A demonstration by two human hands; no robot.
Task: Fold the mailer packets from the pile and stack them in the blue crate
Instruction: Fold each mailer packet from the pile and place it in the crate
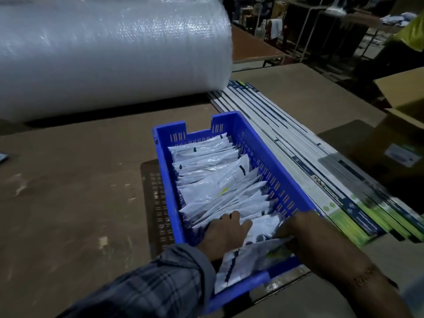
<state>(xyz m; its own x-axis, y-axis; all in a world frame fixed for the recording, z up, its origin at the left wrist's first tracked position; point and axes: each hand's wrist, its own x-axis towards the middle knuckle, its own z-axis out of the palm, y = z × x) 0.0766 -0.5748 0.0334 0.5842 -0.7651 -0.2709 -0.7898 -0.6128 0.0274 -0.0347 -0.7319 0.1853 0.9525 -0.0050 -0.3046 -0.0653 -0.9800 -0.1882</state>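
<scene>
Dim light. A brown tabletop (68,191) fills the lower frame, a bubble-wrap roll (110,53) upper left. Tables (254,50) and metal racks (321,31) stand upper right; a cardboard box (403,95) sits at right.

Print on the flat boxes (344,210) is too blurred to read.

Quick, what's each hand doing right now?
Left hand: open, fingers pressing the packets in the blue crate.
Right hand: mostly hidden among packets; cannot be told.
</scene>
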